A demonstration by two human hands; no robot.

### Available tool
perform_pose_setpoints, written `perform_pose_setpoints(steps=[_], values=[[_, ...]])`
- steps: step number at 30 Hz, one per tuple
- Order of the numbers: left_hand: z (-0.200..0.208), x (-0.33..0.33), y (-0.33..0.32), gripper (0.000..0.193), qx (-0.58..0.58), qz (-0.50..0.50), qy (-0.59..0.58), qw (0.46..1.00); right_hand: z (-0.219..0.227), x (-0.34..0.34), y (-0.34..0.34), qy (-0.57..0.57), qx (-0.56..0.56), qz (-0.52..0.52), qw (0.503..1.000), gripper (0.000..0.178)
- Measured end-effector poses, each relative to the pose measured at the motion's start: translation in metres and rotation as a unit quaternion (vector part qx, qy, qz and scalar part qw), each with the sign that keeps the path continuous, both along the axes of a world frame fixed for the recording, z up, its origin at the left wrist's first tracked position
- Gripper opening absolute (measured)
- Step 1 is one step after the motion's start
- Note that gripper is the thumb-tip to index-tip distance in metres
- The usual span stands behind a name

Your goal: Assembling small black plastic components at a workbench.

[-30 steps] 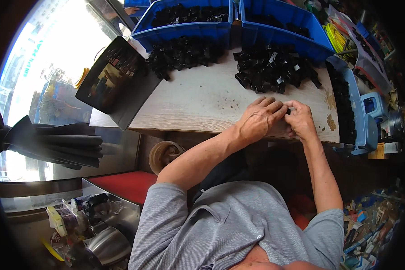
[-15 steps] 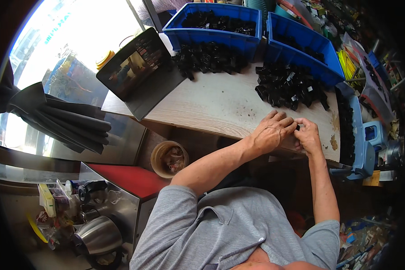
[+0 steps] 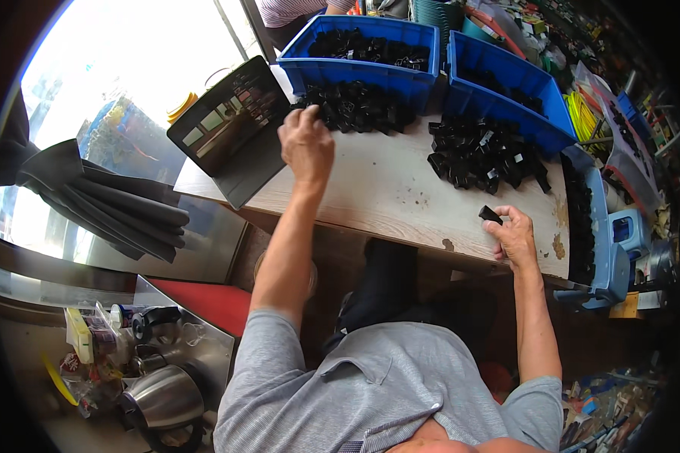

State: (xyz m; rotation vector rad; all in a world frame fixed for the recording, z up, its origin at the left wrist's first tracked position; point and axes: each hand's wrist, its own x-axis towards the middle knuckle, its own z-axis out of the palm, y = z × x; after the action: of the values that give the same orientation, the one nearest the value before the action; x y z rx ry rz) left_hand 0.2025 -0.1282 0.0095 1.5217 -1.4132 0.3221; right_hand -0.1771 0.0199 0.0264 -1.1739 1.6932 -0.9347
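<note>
My right hand [image 3: 515, 238] is over the front right of the pale wooden table, pinching a small black wedge-shaped piece [image 3: 490, 214] between thumb and fingers. Stretched forward on the left, my left hand [image 3: 307, 151] is by the near left edge of a heap of similar black pieces [image 3: 363, 107], close to the tablet. Its fingers are curled together, and what they hold, if anything, is hidden. A second heap of black pieces [image 3: 487, 155], some with pale or shiny spots, lies beyond my right hand.
Two blue bins [image 3: 359, 72] [image 3: 506, 102] of black pieces stand behind the heaps. A tablet [image 3: 230, 121] leans at the table's left end. At the right edge is a light-blue container [image 3: 601, 226]. Lower left, a steel kettle [image 3: 165, 396] stands near a red-topped cabinet [image 3: 211, 298].
My left hand has left my right hand and swung far left to the left heap. The right hand stays near its place, the black piece now plainly showing in its fingers.
</note>
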Motion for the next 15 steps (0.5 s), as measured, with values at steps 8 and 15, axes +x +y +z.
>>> perform_pose_setpoints(steps=[8, 15], values=[[-0.033, 0.067, -0.042, 0.027, 0.167, 0.057, -0.130, 0.976, 0.002, 0.004, 0.001, -0.017, 0.005, -0.021, 1.000, 0.039], [-0.032, 0.068, -0.063, 0.020, 0.144, 0.091, -0.138, 0.976, 0.000, 0.000, 0.004, -0.029, -0.006, -0.032, 0.999, 0.040]])
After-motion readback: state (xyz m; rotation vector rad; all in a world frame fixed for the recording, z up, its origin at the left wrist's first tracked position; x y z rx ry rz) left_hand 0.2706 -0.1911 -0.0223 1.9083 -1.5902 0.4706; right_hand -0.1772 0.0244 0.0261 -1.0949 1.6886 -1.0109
